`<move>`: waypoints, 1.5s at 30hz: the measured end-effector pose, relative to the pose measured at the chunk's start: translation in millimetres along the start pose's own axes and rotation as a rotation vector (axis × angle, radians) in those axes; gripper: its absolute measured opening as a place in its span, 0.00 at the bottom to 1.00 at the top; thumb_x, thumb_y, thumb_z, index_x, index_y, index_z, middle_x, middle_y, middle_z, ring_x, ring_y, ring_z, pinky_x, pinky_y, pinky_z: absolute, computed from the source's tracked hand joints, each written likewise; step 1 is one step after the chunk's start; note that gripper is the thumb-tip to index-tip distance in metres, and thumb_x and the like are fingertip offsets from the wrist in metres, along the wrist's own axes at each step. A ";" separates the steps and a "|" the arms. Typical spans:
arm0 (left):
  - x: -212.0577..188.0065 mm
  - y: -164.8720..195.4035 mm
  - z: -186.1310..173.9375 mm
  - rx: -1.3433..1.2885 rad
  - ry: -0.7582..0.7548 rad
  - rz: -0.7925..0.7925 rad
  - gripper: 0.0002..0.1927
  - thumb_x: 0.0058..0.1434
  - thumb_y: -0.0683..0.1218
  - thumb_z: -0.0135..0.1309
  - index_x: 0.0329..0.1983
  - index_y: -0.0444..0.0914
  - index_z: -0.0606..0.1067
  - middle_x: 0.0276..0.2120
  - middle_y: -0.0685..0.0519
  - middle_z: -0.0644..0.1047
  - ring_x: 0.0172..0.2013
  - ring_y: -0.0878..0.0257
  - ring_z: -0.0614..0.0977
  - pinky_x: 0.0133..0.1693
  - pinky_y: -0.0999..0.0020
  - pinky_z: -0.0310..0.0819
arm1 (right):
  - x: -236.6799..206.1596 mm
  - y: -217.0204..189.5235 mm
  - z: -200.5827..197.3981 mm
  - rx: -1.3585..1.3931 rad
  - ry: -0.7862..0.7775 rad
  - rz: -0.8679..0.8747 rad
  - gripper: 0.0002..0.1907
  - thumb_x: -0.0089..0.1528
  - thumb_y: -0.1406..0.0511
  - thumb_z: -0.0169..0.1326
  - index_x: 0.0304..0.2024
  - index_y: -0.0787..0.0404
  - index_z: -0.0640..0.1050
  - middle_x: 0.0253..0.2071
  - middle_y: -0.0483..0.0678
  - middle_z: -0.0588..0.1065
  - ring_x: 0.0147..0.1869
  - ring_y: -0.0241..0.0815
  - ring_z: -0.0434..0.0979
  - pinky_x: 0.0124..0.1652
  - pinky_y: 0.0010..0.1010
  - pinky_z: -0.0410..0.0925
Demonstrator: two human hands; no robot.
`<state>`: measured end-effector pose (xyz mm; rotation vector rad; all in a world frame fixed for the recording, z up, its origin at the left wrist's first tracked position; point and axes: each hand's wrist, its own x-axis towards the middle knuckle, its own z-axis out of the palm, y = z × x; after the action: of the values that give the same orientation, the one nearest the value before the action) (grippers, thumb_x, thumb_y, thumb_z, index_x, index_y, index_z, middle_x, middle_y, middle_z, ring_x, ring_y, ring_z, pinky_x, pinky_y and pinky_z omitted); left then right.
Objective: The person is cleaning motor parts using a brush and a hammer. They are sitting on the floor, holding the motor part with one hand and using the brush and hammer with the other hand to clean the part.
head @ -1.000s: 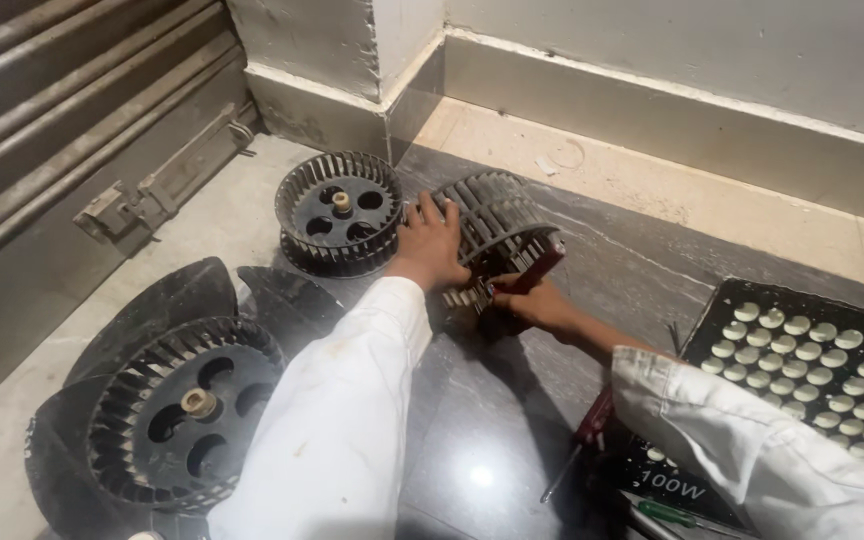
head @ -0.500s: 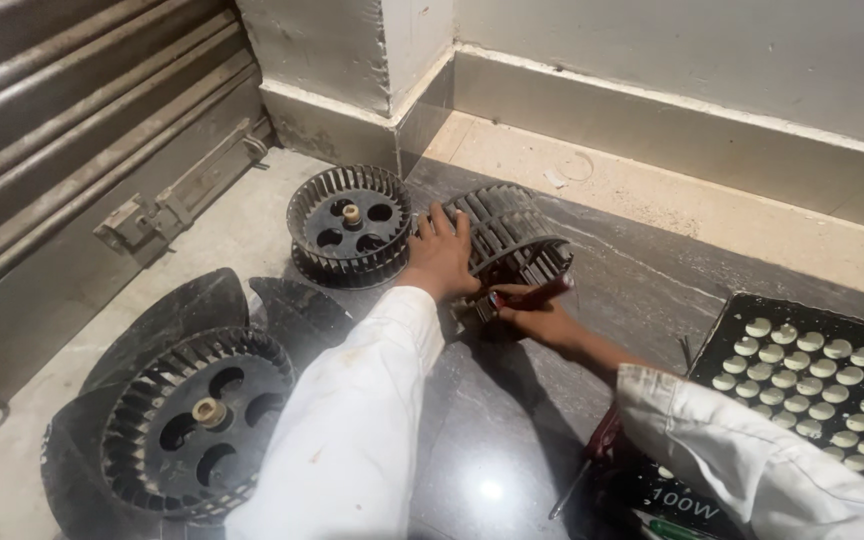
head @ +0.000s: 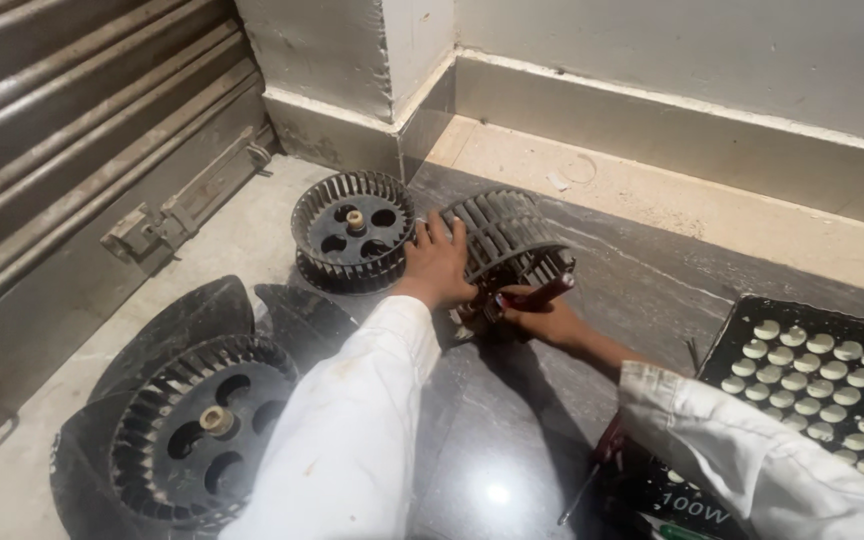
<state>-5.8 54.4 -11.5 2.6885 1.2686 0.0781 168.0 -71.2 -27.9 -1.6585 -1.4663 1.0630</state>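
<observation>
A dusty black blower wheel (head: 507,235) lies tipped on its side on the dark stone floor. My left hand (head: 437,262) presses on its left end and grips it. My right hand (head: 542,318) sits under the wheel's near end, closed on a red-handled tool (head: 544,292) that points into the wheel. White sleeves cover both arms. A second blower wheel (head: 350,232) with a brass hub lies flat just left of my left hand.
A third blower wheel (head: 202,428) rests in a black housing (head: 177,325) at the lower left. A black panel of round white lights (head: 827,375) lies at the right. A screwdriver (head: 597,465) lies by it. A metal shutter (head: 72,130) and wall corner (head: 372,90) stand behind.
The view has shifted slightly; both hands stay on the tipped wheel, and the right hand with the tool has shifted a little at its near end.
</observation>
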 end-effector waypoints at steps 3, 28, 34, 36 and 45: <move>-7.0 -7.7 0.5 -0.030 -0.004 -0.024 0.59 0.49 0.57 0.65 0.75 0.34 0.45 0.72 0.25 0.42 0.71 0.26 0.48 0.65 0.34 0.51 | -0.3 3.6 -9.4 -0.221 -0.140 -0.096 0.23 0.61 0.63 0.57 0.59 0.62 0.79 0.54 0.56 0.80 0.52 0.45 0.79 0.48 0.33 0.72; 3.2 14.2 -10.5 0.025 -0.022 -0.023 0.60 0.49 0.58 0.66 0.75 0.33 0.45 0.71 0.23 0.43 0.70 0.24 0.50 0.65 0.36 0.55 | 4.4 4.8 -1.1 -0.315 0.152 -0.120 0.26 0.62 0.59 0.57 0.59 0.66 0.74 0.52 0.59 0.79 0.53 0.52 0.81 0.50 0.40 0.73; 1.1 10.5 -9.6 0.025 -0.044 -0.019 0.60 0.49 0.57 0.66 0.75 0.33 0.44 0.71 0.23 0.42 0.70 0.24 0.48 0.65 0.36 0.54 | 9.6 1.7 -1.4 -0.338 0.004 -0.108 0.26 0.59 0.61 0.58 0.58 0.65 0.76 0.48 0.58 0.81 0.48 0.50 0.83 0.46 0.36 0.76; -0.3 8.8 -10.3 0.013 -0.036 -0.024 0.60 0.49 0.57 0.66 0.75 0.33 0.44 0.72 0.24 0.43 0.70 0.25 0.48 0.65 0.37 0.54 | 13.9 -1.8 -8.2 -0.305 -0.036 -0.130 0.25 0.57 0.63 0.58 0.57 0.65 0.78 0.47 0.56 0.82 0.47 0.49 0.83 0.45 0.36 0.76; 6.8 9.3 -5.9 0.031 -0.056 -0.033 0.61 0.49 0.59 0.66 0.75 0.34 0.44 0.72 0.24 0.41 0.71 0.25 0.48 0.66 0.37 0.53 | 6.5 1.9 0.2 -0.306 -0.059 -0.073 0.27 0.60 0.59 0.58 0.61 0.57 0.74 0.44 0.53 0.81 0.41 0.46 0.83 0.41 0.36 0.75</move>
<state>5.0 54.6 -4.2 2.6748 1.3082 -0.0209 168.8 -65.0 -30.6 -1.7761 -1.7855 0.8888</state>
